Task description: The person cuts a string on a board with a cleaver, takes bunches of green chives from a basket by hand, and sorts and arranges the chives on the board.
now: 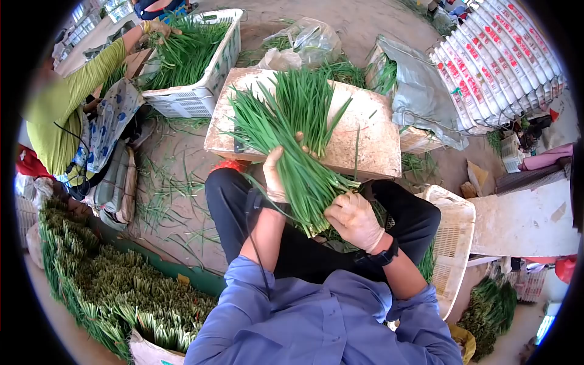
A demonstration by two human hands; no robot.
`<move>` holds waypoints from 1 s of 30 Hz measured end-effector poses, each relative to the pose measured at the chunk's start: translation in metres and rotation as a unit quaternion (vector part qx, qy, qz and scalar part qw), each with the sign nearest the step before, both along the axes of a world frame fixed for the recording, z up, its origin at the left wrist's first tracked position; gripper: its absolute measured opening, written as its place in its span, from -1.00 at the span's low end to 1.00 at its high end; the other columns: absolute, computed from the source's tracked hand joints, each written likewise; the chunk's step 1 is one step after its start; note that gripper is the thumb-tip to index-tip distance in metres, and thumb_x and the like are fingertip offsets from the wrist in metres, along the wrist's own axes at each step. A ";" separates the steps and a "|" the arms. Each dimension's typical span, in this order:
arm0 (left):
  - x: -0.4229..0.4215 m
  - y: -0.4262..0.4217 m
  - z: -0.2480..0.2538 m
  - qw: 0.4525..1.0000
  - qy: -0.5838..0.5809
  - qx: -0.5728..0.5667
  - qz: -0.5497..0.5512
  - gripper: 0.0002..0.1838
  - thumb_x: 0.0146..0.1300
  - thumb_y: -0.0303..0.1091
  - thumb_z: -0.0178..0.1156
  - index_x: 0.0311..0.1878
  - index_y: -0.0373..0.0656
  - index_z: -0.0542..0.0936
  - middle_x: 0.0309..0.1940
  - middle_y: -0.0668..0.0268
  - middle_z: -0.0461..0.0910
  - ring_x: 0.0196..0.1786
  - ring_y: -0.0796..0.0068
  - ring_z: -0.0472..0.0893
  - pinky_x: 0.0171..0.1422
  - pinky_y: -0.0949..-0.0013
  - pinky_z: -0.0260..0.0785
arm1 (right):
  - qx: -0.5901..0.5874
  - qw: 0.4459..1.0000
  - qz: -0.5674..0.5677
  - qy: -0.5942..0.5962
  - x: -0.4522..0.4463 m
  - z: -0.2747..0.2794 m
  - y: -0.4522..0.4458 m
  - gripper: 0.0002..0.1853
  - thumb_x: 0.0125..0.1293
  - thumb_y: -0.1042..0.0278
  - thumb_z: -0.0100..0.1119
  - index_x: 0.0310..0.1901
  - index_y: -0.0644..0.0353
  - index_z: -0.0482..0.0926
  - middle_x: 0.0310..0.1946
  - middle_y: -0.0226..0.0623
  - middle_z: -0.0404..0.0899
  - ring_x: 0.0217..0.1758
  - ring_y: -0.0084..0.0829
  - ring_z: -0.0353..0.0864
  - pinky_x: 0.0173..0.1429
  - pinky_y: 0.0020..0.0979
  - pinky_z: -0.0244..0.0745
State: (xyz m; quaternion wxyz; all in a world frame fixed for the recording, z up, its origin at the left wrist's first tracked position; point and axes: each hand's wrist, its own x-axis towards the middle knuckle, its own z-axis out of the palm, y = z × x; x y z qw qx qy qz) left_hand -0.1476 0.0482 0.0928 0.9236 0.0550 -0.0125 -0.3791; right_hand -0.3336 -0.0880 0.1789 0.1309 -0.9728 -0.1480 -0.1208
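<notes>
A bunch of long green garlic chives lies slantwise over my lap, its leafy tips resting on the low table. My gloved left hand is wrapped round the middle of the bunch, with some fingertips showing on its far side. At the cut stem ends, my gloved right hand pinches some stalks, its fingers pressed together. Behind the held bunch, a second pile of chives lies on the table. One loose stalk lies to its right.
A co-worker in a yellow-green top reaches into a white crate of chives. Bundled chives stand packed at lower left. A white plastic basket is by my right knee. Stacked white printed packs rise at upper right.
</notes>
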 end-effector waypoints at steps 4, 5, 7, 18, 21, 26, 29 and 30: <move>0.007 0.002 -0.006 0.999 -0.021 -0.030 0.009 -0.41 0.42 -0.07 0.30 0.41 -0.18 0.56 0.05 0.20 0.73 0.07 0.16 0.71 0.30 0.00 0.63 | -0.042 0.991 0.018 0.129 -0.026 -0.002 -0.029 -0.89 0.25 0.28 0.42 -0.27 -0.01 0.65 -0.30 -0.39 0.57 -0.16 -0.27 0.65 -0.05 -0.19 0.54; -0.001 0.001 0.023 0.998 0.006 -0.019 0.054 -0.42 0.38 -0.05 0.32 0.36 -0.16 0.60 -0.10 0.20 0.74 0.04 0.11 0.71 0.21 0.02 0.65 | -0.075 0.983 0.013 0.169 -0.028 0.002 -0.033 -0.89 0.24 0.27 0.43 -0.27 0.00 0.67 -0.30 -0.39 0.59 -0.16 -0.26 0.67 -0.05 -0.19 0.55; 0.002 0.000 0.022 0.998 -0.005 -0.015 0.066 -0.43 0.38 -0.03 0.32 0.36 -0.12 0.60 -0.09 0.19 0.74 0.05 0.10 0.71 0.26 0.01 0.63 | -0.020 0.990 -0.032 0.134 -0.029 0.014 -0.035 -0.87 0.21 0.30 0.48 -0.24 0.03 0.71 -0.26 -0.37 0.67 -0.14 -0.25 0.72 -0.05 -0.19 0.59; 0.003 -0.008 0.000 0.998 0.002 0.043 0.043 -0.35 0.35 -0.05 0.33 0.41 -0.23 0.56 -0.06 0.12 0.76 0.06 0.09 0.71 0.39 0.02 0.56 | 0.081 0.993 -0.082 -0.017 0.020 -0.004 0.006 -0.70 0.16 0.36 0.45 -0.04 0.02 0.70 -0.14 -0.33 0.55 0.01 -0.16 0.61 0.09 -0.15 0.54; 0.006 -0.010 -0.002 0.998 0.009 0.046 0.044 -0.36 0.35 -0.07 0.33 0.40 -0.24 0.57 -0.06 0.12 0.76 0.07 0.11 0.72 0.39 0.00 0.57 | 0.096 0.992 -0.077 -0.031 0.024 -0.011 0.006 -0.77 0.19 0.36 0.44 -0.11 0.03 0.70 -0.16 -0.34 0.55 0.00 -0.17 0.61 0.08 -0.15 0.54; 0.006 -0.009 0.001 0.998 0.008 0.042 0.051 -0.42 0.36 -0.15 0.32 0.39 -0.19 0.58 -0.05 0.14 0.76 0.08 0.11 0.72 0.36 -0.01 0.59 | 0.067 0.995 -0.073 -0.019 0.023 -0.015 0.002 -0.87 0.24 0.37 0.42 -0.19 0.04 0.66 -0.25 -0.34 0.53 -0.07 -0.18 0.61 0.06 -0.15 0.52; 0.007 -0.005 0.002 0.998 0.013 0.038 0.040 -0.40 0.32 -0.15 0.31 0.36 -0.24 0.58 -0.07 0.14 0.72 0.04 0.15 0.71 0.29 0.06 0.61 | 0.069 0.996 -0.022 0.042 0.015 -0.010 -0.012 -0.89 0.27 0.36 0.40 -0.25 0.04 0.62 -0.28 -0.34 0.52 -0.12 -0.20 0.62 0.05 -0.18 0.52; 0.009 -0.006 0.003 0.998 0.021 0.027 0.045 -0.42 0.33 -0.14 0.30 0.36 -0.21 0.58 -0.10 0.14 0.73 0.02 0.12 0.71 0.26 0.06 0.61 | 0.054 0.996 -0.017 0.063 0.010 -0.009 -0.014 -0.90 0.28 0.36 0.39 -0.26 0.03 0.61 -0.28 -0.34 0.52 -0.12 -0.21 0.62 0.05 -0.19 0.52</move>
